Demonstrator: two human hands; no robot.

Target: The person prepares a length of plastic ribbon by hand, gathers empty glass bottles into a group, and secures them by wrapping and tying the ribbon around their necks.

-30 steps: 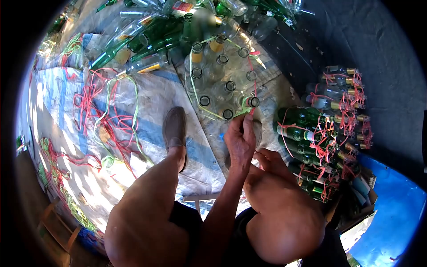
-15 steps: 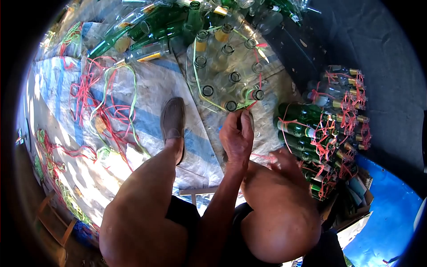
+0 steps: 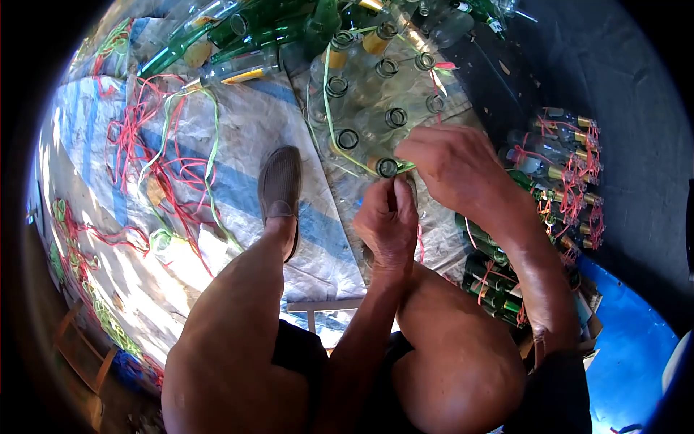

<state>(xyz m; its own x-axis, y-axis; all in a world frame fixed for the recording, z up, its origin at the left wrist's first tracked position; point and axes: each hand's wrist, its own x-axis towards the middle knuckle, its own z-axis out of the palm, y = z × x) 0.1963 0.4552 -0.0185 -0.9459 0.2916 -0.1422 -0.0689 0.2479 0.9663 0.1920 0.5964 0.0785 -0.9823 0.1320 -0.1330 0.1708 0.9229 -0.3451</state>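
Several clear glass bottles stand upright in a cluster in front of me, with a light green plastic string looped around them. My left hand is closed in a pinch on the string, just below the mouth of the nearest bottle. My right hand reaches over the cluster's near right side, its fingers curled close to that bottle. What lies between the right fingertips is hidden. A length of red string hangs beneath the right hand. Another red knot sits at the far right bottle.
Loose green bottles lie beyond the cluster. Bundles of tied bottles rest to the right. Red and green strings are scattered over the striped tarp on the left. A blue panel is at lower right.
My right hand has risen from beside my right knee to the near right bottles, covering some of them. My left hand stays at the string. The view has shifted slightly.
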